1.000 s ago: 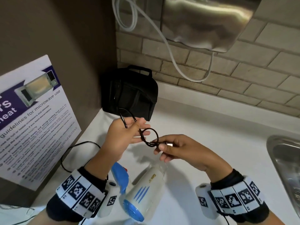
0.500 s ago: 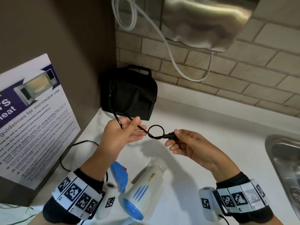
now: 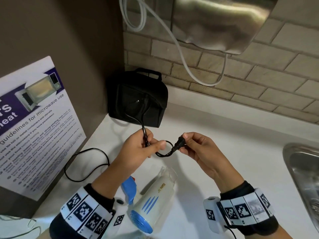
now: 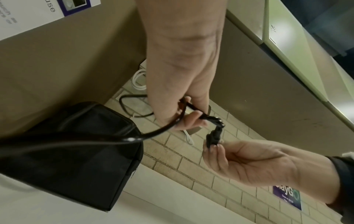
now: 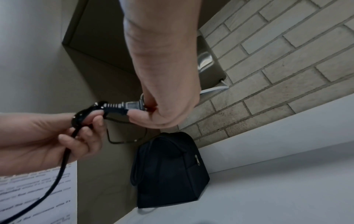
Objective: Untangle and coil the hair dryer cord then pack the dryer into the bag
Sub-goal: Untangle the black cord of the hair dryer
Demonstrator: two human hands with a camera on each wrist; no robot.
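The person is on the untangling step, and nothing is coiled or packed yet. The left hand (image 3: 138, 149) has its fingers curled tight around the black cord (image 3: 144, 133), with a big loop of cord sticking up in front of the bag. The right hand (image 3: 198, 149) pinches the plug (image 3: 178, 145) at the very end of the cord. The two hands are close together but do not touch. Between them the cord makes one small ring (image 3: 164, 150), like a little knot that is not pulled tight. The hair dryer (image 3: 151, 207) lies on the white tabletop (image 3: 224, 152) just under the hands, and nobody is holding it. More cord curls on the tabletop by the poster (image 3: 34, 126) on the left. The black bag (image 3: 138, 100) stands in the corner against the wall, well apart from the dryer. I cannot tell if its zipper is open. I think the next move is to push the plug back through the small ring, or pull the hands apart so the ring slips out. It should be done gently, because a hard pull could make the knot tighter. Then the cord can be wound into neat loops, and the dryer can go in the bag.
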